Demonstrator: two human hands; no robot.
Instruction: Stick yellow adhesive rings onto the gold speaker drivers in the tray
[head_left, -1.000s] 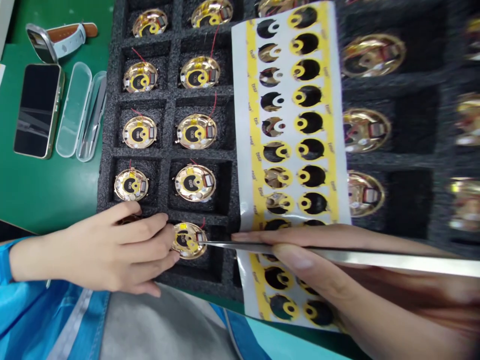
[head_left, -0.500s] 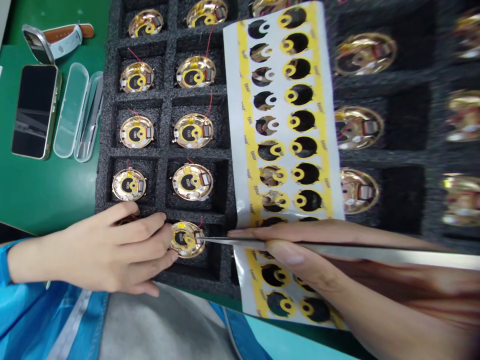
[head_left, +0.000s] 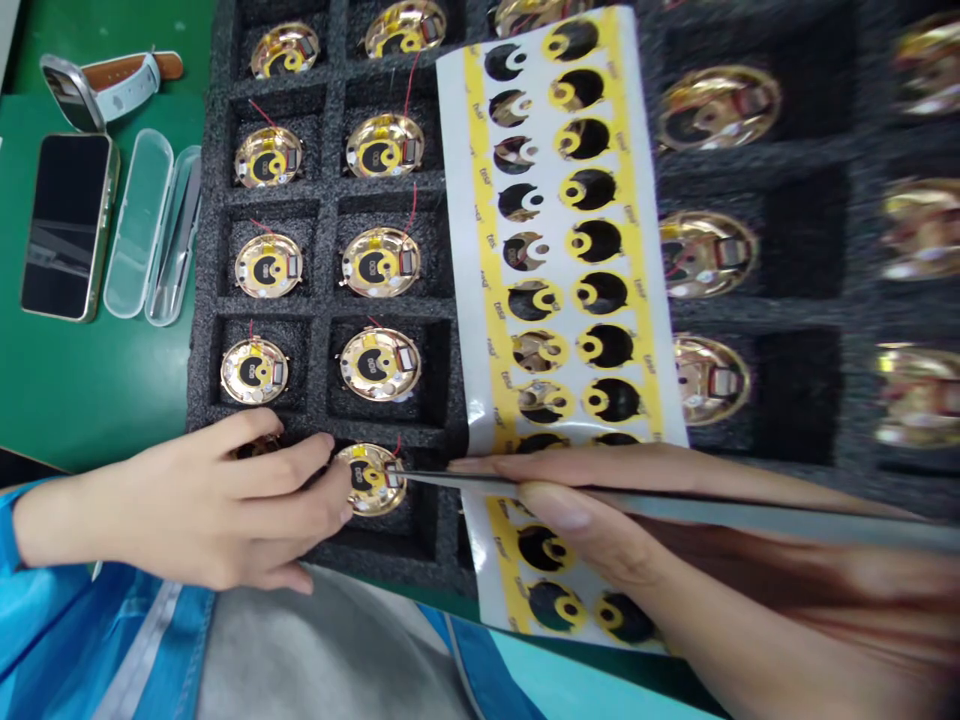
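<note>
In the near row of a black foam tray sits a round gold watch case [head_left: 369,490] with a yellow-and-black sticker, small parts and a thin red wire. My left hand [head_left: 262,495] lies over the tray with its fingers spread, the fingertips touching the left rim of that case. Between thumb and fingers my right hand [head_left: 622,540] grips metal tweezers [head_left: 480,483], their tip over the right part of the same case. Beneath the right hand lies a sheet of die-cut stickers [head_left: 555,320], yellow-edged with round cutouts; the hand hides part of it. Another case is partly hidden under my left hand.
The black foam tray [head_left: 322,260] holds several more gold cases in square compartments. At the left on the green table [head_left: 150,390] lie a phone [head_left: 66,225], a wristwatch [head_left: 112,90] and a clear plastic case [head_left: 154,235] with tweezers inside.
The tweezers' tip has shifted slightly left, further over the gold watch case. The whole view has moved a little; my left hand keeps its place on the case's rim.
</note>
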